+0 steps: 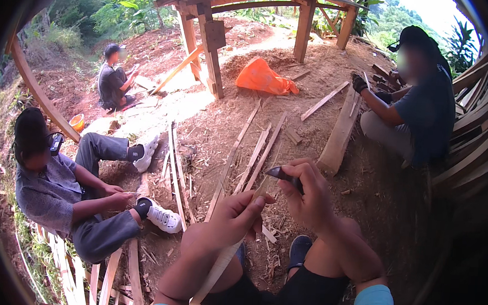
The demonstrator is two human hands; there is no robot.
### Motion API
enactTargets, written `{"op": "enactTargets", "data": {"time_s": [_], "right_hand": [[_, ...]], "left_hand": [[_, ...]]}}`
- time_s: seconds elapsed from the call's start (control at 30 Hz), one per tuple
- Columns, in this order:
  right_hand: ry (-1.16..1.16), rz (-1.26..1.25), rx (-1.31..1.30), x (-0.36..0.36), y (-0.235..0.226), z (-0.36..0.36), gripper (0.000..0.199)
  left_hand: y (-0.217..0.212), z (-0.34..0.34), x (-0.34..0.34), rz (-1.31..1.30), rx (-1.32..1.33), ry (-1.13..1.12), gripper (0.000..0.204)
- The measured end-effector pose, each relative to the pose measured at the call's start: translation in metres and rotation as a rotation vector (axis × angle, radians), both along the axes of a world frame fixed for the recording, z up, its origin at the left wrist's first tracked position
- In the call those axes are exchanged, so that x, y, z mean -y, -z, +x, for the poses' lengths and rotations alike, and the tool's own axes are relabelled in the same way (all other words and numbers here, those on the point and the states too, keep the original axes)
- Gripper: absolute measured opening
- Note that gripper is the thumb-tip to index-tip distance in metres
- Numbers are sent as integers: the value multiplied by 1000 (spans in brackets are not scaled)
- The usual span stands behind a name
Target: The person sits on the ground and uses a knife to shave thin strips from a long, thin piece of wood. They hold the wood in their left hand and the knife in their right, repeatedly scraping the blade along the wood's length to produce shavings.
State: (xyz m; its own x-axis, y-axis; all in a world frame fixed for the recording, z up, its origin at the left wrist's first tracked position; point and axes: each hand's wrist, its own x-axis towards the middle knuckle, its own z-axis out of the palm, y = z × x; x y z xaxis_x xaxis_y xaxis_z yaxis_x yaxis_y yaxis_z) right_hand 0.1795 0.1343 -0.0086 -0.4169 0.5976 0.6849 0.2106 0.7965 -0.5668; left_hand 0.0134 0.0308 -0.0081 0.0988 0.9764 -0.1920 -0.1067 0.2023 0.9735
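Note:
In front of my knees, my left hand is closed round a long, thin, pale wooden strip. The strip slants from beside my left forearm up through the fingers, and its thin far end rises past the thumb. Just right of it, my right hand grips a short dark tapered tool that looks like a knife. Its pointed end faces left, close to the strip's upper part; whether it touches the strip I cannot tell. My fingers hide the rest of the tool.
Long wooden strips and shavings litter the dirt ahead. A person sits at left, another farther back, and a third at right beside a plank. An orange sheet lies near wooden posts. Stacked strips stand far right.

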Motion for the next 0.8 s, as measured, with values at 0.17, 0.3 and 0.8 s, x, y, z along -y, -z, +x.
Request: {"op": "enactTargets", "data": {"time_s": [0.17,0.3,0.8], "right_hand": [[-4,-68,-6,10,12,-11,12],[-27,-65,30,23,17,-2,15],[-102,-71,105,23,5,-14,14]], "left_hand": [[17,-7,2,63,1,42,33],[11,0,2,127,12,30,30],[4,-5,3,20,-24,-84,24]]}}
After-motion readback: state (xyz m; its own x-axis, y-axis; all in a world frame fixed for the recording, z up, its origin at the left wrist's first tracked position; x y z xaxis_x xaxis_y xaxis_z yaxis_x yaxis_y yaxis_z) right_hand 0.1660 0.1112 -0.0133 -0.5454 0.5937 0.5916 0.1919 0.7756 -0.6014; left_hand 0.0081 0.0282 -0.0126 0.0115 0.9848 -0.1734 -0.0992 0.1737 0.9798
